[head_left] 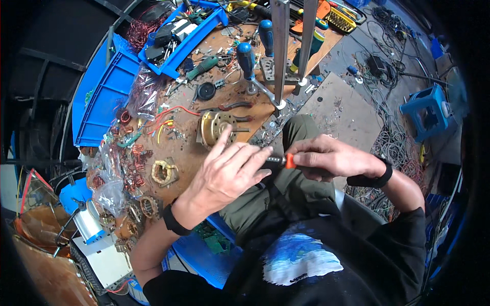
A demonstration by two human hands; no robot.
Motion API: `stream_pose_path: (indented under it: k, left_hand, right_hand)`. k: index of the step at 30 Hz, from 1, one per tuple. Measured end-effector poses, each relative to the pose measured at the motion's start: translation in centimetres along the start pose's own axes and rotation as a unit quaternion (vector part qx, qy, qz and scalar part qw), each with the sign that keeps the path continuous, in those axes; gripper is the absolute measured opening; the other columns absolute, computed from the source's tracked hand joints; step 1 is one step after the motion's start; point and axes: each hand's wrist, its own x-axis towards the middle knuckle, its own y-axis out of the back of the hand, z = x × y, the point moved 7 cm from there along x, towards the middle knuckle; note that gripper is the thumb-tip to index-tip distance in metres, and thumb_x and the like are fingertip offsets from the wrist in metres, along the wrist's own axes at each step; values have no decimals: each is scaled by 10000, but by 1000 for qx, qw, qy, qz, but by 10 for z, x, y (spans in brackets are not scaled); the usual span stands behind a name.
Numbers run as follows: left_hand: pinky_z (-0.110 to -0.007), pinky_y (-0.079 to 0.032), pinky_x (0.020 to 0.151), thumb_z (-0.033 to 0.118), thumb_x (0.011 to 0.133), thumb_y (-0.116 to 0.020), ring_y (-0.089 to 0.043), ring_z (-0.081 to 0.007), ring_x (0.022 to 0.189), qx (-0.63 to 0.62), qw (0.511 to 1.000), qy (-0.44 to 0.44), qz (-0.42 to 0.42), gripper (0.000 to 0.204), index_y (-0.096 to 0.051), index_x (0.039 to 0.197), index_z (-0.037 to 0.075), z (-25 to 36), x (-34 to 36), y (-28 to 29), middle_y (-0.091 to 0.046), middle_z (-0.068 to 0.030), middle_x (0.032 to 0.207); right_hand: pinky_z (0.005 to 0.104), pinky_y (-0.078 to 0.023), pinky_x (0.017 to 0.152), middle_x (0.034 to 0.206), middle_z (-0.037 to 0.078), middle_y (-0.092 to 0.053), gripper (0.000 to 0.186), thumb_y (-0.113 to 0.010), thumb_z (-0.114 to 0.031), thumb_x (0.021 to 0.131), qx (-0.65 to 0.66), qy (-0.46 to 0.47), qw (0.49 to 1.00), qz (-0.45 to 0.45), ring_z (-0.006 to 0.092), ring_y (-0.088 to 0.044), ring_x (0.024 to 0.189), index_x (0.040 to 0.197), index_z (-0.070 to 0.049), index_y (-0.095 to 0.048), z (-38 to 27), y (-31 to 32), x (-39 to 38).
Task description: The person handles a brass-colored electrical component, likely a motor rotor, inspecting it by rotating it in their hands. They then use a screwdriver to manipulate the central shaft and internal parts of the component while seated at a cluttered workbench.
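Observation:
My right hand, closed, grips a small orange-and-black piece; most of it is hidden, and its exact kind does not show. A dark ribbed end of it points toward my left hand. That hand has its fingers stretched out and apart, with the index fingertip over a round brass-coloured motor part on the bench; whether it touches cannot be seen. A thin shaft sticks out of the motor part to the right. Pliers lie just behind it.
A metal stand rises at the bench's right edge beside blue-handled screwdrivers. Blue trays with parts line the left. A stator ring and copper scraps lie near the left hand. Cables cover the floor at right.

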Motion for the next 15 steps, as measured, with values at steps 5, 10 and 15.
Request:
stream_pose_path:
  k: [5,10,15]
  left_hand:
    - [-376,-539,742,76,810,-772,-607,-240,802,26,998,-60,1,393,-756,1200,27,24,-12,11,-586,-45,856]
    - [-363,-532,710,78,770,-709,-597,-221,793,46,996,-81,8,440,-762,1205,32,40,-16,23,-556,-33,839]
    - [-361,-540,691,100,799,-712,-612,-220,796,94,994,-56,-5,416,-777,1210,104,47,-16,21,-572,-28,861]
  right_hand:
    - [316,-459,585,686,6,-594,461,-572,-436,1142,-121,60,990,-34,94,-561,611,1293,-19,-698,-2,-17,-9]
    - [342,-511,631,707,44,-622,526,-593,-499,1119,-205,126,971,-10,127,-608,651,1329,-27,-696,-5,-23,-14]
    - [357,-515,636,737,81,-638,535,-625,-519,1097,-146,24,988,-41,141,-614,650,1327,-40,-689,-3,-36,-14]
